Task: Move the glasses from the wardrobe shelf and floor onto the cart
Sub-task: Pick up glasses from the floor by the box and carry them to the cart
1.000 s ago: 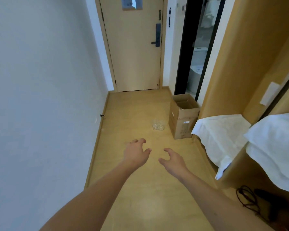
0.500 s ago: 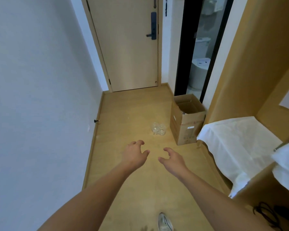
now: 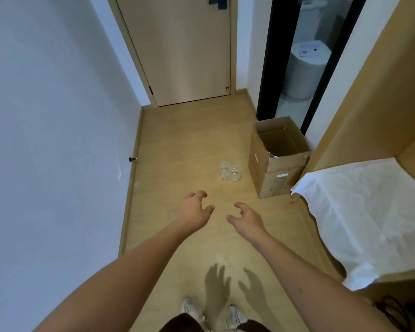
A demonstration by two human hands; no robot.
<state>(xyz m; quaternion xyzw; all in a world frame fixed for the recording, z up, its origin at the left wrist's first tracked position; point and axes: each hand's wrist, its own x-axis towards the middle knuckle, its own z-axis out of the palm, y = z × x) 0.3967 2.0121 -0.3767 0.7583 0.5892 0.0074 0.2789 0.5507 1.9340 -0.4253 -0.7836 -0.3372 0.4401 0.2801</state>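
Note:
Clear glasses (image 3: pixel 230 173) stand close together on the wooden floor, just left of a cardboard box. Both my arms stretch forward over the floor, short of the glasses. My left hand (image 3: pixel 194 209) hovers with loosely curled fingers and holds nothing. My right hand (image 3: pixel 246 217) is beside it, fingers also loosely curled and empty. The wardrobe shelf (image 3: pixel 359 212) on the right is covered with white paper; I see no glass on it. No cart is in view.
An open cardboard box (image 3: pixel 277 159) sits on the floor by the wardrobe side panel (image 3: pixel 379 87). A closed door (image 3: pixel 185 51) is ahead, a dark bathroom doorway (image 3: pixel 297 61) to its right, a white wall (image 3: pixel 53 140) on the left. Black cables (image 3: pixel 395 312) lie at the bottom right.
The view has moved forward and tilted down: the glasses and box are nearer, and my shoes and hand shadows now show. Both hands stay outstretched and empty.

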